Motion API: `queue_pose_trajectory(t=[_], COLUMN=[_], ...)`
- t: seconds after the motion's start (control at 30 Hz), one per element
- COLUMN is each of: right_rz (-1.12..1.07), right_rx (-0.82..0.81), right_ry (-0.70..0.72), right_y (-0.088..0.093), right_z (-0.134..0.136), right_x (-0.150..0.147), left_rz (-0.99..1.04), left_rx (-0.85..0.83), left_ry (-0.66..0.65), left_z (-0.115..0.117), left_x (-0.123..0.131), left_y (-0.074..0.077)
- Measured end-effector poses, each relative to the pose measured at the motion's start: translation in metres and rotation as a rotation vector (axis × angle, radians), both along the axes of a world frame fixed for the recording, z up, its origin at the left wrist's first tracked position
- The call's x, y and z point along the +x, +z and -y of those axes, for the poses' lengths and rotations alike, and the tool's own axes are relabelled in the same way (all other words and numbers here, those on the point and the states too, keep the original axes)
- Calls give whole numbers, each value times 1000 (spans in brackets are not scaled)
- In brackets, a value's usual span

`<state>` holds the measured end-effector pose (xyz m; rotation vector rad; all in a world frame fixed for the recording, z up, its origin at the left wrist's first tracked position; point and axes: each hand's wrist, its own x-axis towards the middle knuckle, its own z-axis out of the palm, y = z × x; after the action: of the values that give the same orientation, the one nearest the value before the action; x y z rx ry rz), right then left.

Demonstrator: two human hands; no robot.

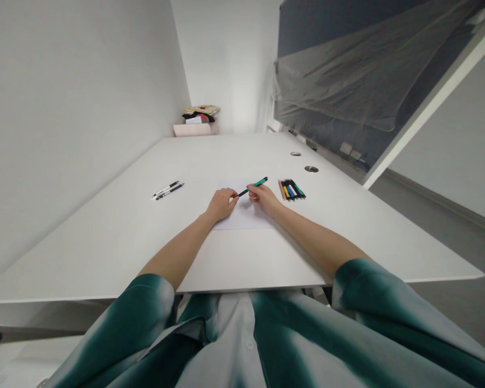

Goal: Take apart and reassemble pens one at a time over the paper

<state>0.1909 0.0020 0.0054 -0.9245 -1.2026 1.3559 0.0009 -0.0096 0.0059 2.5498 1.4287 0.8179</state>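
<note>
A green and black pen (255,186) is held over a white sheet of paper (244,215) on the white table (125,231). My right hand (264,199) is closed around the pen's middle. My left hand (222,203) pinches the pen's near black end, fingers curled. Both hands rest on the paper.
A row of several coloured pens (291,189) lies just right of the paper. Two black and white pens (167,191) lie to the left. Two round cable holes (311,169) sit further back. A box with items (197,122) stands beyond the table's far end.
</note>
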Motion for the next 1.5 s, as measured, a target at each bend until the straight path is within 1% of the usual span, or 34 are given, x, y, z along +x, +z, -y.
queue_pose_trajectory(t=[0.07, 0.13, 0.2, 0.33, 0.4, 0.5, 0.63, 0.83, 1.0, 1.2, 1.33, 1.43, 1.5], right_rz=[108, 200, 290, 578, 704, 787, 817, 836, 873, 904, 878, 828, 754], right_rx=[78, 124, 166, 253, 266, 276, 284, 272, 288, 280, 287, 285, 290], right_ry=[53, 67, 19, -155, -185, -186, -183, -131, -115, -200, -205, -228, -235], right_y=[-2, -3, -2, -1, -1, -3, -3, -1, -1, -2, -4, -4, -5], right_z=[5, 8, 8, 3, 1, 0, 2, 5, 4, 1, 1, 0, -2], right_x=[-5, -6, -3, 9, 14, 16, 13, 11, 12, 12, 12, 12, 13], left_rz=[1, -6, -19, -99, -137, -149, -140, -117, -89, -125, -145, -169, -168], left_rx=[8, 13, 12, -21, -71, -120, -127, -142, -130, -129, -125, -131, -123], left_ry=[-37, -61, -47, 54, 92, 134, 141, 131, 132, 139, 142, 153, 150], left_z=[1, 3, 3, -4, -9, -15, -17, -16, -16, -17, -16, -14, -13], left_x=[1, 1, -1, -12, -17, -22, -22, -22, -22, -22, -22, -22, -21], left_y=[0, 0, 0, -6, -10, -14, -15, -14, -15, -15, -14, -13, -12])
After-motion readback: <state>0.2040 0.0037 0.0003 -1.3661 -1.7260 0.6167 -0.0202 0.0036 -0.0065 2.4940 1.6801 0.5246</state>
